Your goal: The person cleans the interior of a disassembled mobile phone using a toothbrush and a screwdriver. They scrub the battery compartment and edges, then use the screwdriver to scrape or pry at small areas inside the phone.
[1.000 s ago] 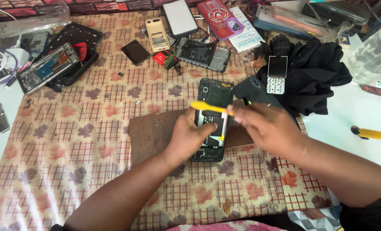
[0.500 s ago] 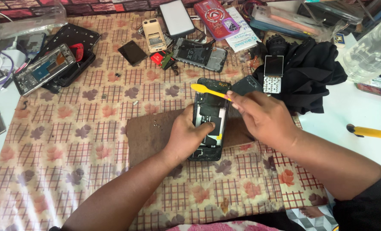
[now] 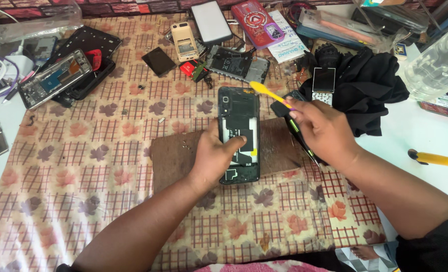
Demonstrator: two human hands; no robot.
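Observation:
An opened black phone body (image 3: 239,108) lies lengthwise on a brown pad (image 3: 171,153) in the middle of the patterned cloth. My left hand (image 3: 218,155) presses down on its lower half, thumb across the inner frame. My right hand (image 3: 323,130) is to the right of the phone and grips a yellow plastic pry tool (image 3: 266,93), whose tip hangs over the phone's upper right edge. A thin dark tool (image 3: 302,141) lies under my right hand on the pad's edge.
Dismantled phones (image 3: 55,78) and a frame (image 3: 238,63) lie at the back. A black cloth (image 3: 370,85) with a small keypad phone (image 3: 323,83) sits at the right. A yellow-handled tool (image 3: 435,158) lies on the white surface. Tiny screws (image 3: 184,146) rest on the pad.
My right hand has lifted the yellow pry tool off the phone's middle and drawn back to the right. My left hand still holds the phone down.

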